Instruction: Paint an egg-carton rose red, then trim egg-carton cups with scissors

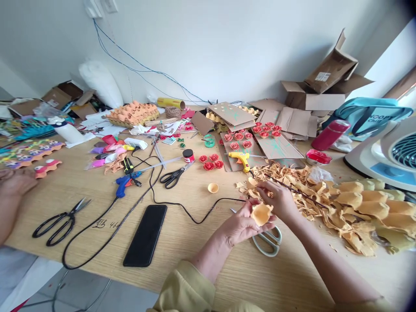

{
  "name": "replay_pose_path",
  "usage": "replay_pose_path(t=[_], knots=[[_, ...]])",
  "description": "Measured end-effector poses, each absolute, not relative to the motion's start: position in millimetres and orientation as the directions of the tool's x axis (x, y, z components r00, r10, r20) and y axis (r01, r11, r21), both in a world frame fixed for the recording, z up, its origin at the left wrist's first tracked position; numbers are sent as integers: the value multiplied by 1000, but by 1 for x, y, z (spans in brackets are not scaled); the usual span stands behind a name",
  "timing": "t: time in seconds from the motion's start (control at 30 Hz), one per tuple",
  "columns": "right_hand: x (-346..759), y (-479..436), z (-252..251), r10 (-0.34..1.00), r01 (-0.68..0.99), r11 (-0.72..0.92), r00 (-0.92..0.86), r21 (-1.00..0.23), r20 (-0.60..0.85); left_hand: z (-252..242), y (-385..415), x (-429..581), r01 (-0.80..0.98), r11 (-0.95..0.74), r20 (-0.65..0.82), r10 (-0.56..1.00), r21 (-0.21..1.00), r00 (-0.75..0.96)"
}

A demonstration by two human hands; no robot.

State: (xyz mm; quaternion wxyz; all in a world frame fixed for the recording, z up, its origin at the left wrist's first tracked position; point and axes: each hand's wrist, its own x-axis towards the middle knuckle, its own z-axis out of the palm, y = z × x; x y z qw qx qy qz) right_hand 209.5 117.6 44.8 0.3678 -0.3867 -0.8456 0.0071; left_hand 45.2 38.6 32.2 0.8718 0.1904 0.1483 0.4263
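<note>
My left hand (pixel 242 225) holds a cut yellow egg-carton cup (pixel 261 214), its hollow facing up. Just above the cup, the fingers of my right hand (pixel 277 197) are bent together over the carton scraps (pixel 308 186); whatever they may hold is too small to make out. Green-handled scissors (pixel 268 241) lie partly under my left hand. Another small cup (pixel 213 188) rests on the table to the left. Behind my hands lies a yellow glue gun (pixel 241 159), close to several red paper roses (pixel 210 162).
On the wooden table (pixel 191 242) lie a phone (pixel 145 235), black scissors (pixel 61 223), a blue glue gun (pixel 123 184) and looping black cables. Another person's hand (pixel 16 184) is at the far left. A fan (pixel 386 151) and a red bottle (pixel 330 134) stand at the right.
</note>
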Motion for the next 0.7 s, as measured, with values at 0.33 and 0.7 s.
replay_pose_path(t=[0.33, 0.7], knots=[[159, 151, 13, 493, 531, 846, -737, -56, 462, 41, 39, 33, -578, 554, 79, 677, 599, 731], [212, 111, 23, 618, 653, 748, -621, -117, 483, 36, 44, 29, -619, 499, 65, 745, 606, 664]])
